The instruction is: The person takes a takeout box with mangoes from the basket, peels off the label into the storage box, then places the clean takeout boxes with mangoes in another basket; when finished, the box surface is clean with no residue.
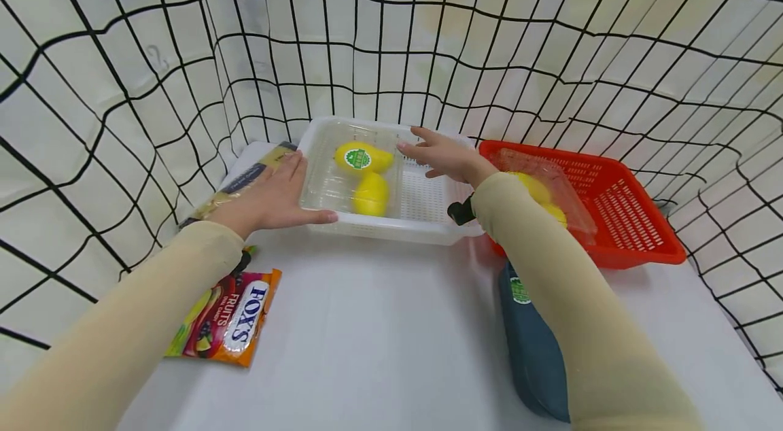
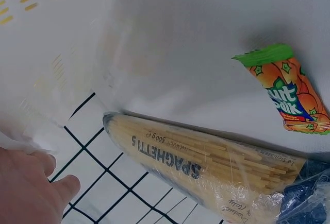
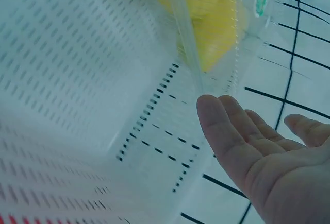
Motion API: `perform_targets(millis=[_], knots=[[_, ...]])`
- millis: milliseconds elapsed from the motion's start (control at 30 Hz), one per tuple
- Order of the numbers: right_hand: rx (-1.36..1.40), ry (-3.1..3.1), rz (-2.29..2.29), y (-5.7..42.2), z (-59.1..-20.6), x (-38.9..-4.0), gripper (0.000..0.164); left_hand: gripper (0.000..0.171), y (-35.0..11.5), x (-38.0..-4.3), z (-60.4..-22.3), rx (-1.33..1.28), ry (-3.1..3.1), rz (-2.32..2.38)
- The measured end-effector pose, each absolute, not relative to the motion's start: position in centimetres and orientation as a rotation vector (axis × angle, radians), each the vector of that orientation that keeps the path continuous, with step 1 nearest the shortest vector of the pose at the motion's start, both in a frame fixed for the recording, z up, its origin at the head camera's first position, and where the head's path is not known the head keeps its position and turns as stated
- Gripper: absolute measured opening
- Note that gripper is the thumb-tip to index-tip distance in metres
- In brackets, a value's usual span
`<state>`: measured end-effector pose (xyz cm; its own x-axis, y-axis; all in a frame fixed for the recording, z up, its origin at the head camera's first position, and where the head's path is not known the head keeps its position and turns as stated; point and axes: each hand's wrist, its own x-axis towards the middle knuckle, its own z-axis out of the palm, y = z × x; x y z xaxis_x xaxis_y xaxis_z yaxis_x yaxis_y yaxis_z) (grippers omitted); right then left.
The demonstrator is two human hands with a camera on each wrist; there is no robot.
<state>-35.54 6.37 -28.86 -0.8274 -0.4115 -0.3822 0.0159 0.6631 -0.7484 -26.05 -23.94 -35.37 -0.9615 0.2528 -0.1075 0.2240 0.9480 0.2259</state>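
Observation:
A white perforated basket [image 1: 391,230] stands at the back of the table. Inside its left part lies a clear plastic box [image 1: 321,179] with two yellow fruits [image 1: 370,194], one bearing a green round sticker. My left hand [image 1: 269,196] is at the basket's left end, fingers straight and thumb stretched along the front rim. Over the basket's right part, my right hand [image 1: 449,156] has its fingers extended, the tips right at the box's right edge. A pack of spaghetti [image 2: 170,154] lies beside the basket, partly behind the left hand.
To the right, a red basket [image 1: 636,213] holds another clear box with yellow fruits. A dark blue object [image 1: 532,349] lies partly under the right sleeve. Front left is a Fox's candy bag [image 1: 226,319]; a small orange packet [image 2: 289,92] lies near the spaghetti. Black wire mesh surrounds the table.

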Motion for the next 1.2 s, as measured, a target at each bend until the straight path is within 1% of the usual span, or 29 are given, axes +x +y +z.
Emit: perform_targets(millis=[200,367,633,833,1100,1200], knots=[[-0.193,2.255,-1.072,4.9,-30.6,-37.1,0.090,0.130,-24.0,-26.0,-35.5,0.362,2.972,0.334],[-0.115,2.151,-1.010,4.6,-31.7,-37.7,0.095,0.128,-23.8,-25.9,-35.5,0.368,2.975,0.336],[-0.100,2.017,-0.858,3.5,-32.6,-37.6,0.091,0.127,-23.9,-26.0,-35.6,0.364,2.984,0.334],[-0.123,2.015,-0.859,3.5,-32.4,-37.5,0.091,0.128,-23.8,-25.9,-35.7,0.362,2.971,0.334],[-0.158,2.074,-0.980,3.4,-31.0,-35.9,0.105,0.129,-23.8,-25.9,-35.4,0.380,2.975,0.294],[-0.147,2.049,-1.070,3.2,-30.8,-35.3,0.103,0.128,-23.9,-26.0,-35.5,0.378,2.971,0.315]])
